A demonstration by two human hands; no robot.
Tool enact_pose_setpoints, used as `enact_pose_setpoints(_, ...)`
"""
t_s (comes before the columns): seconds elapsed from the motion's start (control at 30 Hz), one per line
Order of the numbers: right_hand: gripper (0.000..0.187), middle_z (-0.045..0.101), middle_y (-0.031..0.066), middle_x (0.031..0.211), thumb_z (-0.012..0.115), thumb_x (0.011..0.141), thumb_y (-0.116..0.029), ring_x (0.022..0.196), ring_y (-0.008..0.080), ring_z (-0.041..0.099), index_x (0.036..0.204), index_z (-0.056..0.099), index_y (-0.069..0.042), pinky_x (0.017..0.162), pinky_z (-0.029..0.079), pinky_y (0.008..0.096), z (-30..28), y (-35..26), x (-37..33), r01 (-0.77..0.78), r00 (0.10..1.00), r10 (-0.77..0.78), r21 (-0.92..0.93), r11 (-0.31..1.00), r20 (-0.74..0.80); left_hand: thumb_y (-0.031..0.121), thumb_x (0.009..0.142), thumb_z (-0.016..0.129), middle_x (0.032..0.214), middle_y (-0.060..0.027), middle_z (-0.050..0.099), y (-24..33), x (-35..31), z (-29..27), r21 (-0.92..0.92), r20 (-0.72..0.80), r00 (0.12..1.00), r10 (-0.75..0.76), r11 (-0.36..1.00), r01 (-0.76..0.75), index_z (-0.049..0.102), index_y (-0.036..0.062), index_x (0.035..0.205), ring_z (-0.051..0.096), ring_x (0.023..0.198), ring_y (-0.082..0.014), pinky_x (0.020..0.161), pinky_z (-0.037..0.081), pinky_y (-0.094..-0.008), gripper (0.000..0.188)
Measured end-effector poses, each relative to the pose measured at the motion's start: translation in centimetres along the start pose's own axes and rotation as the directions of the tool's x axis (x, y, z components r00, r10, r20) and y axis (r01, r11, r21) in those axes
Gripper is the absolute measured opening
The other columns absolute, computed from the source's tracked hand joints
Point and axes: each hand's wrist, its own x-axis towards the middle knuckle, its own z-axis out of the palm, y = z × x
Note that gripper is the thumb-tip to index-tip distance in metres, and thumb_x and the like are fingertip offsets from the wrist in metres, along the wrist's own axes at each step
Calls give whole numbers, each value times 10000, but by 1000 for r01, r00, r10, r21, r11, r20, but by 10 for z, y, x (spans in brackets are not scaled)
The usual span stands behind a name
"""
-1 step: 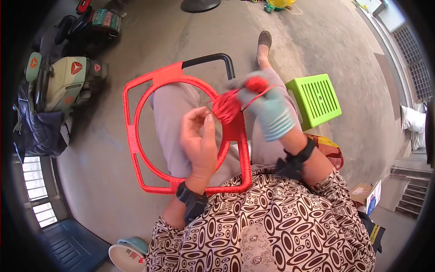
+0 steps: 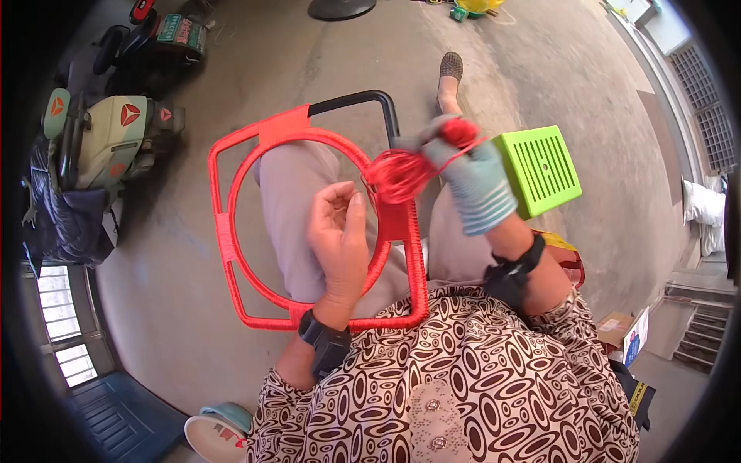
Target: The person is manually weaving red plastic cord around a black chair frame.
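A chair-like metal frame (image 2: 421, 285) with an inner ring lies across my lap. Most of it is wrapped in red cord, while a bare black tube (image 2: 351, 99) shows at its far right corner. My right hand (image 2: 455, 158), in a grey and light-blue knitted glove, grips a looped bundle of red cord (image 2: 404, 174) above the frame's right side. Part of the bundle bulges over the glove. My bare left hand (image 2: 340, 224) hovers over the ring, its fingers loosely curled and its thumb apart. I see nothing between them.
To the right stands a lime-green slatted plastic stool (image 2: 544, 171), with a red and yellow bag (image 2: 562, 255) nearer me. Parked scooters (image 2: 116, 147) line the left. Basins (image 2: 216, 436) sit at lower left. A round black base (image 2: 341, 8) is on the floor ahead.
My right hand has shifted slightly right and toward the far side, stretching the cord bundle with it. My left hand and the frame have barely moved.
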Motion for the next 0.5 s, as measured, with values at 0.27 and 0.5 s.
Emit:
enact_pose_setpoints(0.27, 87, 576, 126, 668, 632, 764, -100, 636, 304, 583, 779, 550, -75, 577, 466, 363, -110, -21, -7, 382, 924, -15, -923, 52, 381, 137, 921, 573, 841, -22, 614, -7, 3, -9, -235, 155, 931, -330, 903, 359, 541, 12, 976, 566, 720, -47, 608, 462, -194, 140)
enact_pose_setpoints(0.5, 175, 638, 158, 756, 631, 812, -238, 627, 299, 599, 865, 622, -71, 580, 480, 363, -319, -8, -42, -276, 933, 178, -939, -207, -314, 159, 930, 547, 877, -2, 626, -7, 3, -10, -288, 222, 888, -403, 843, 454, 551, 73, 963, 590, 747, -65, 650, 486, -216, 92)
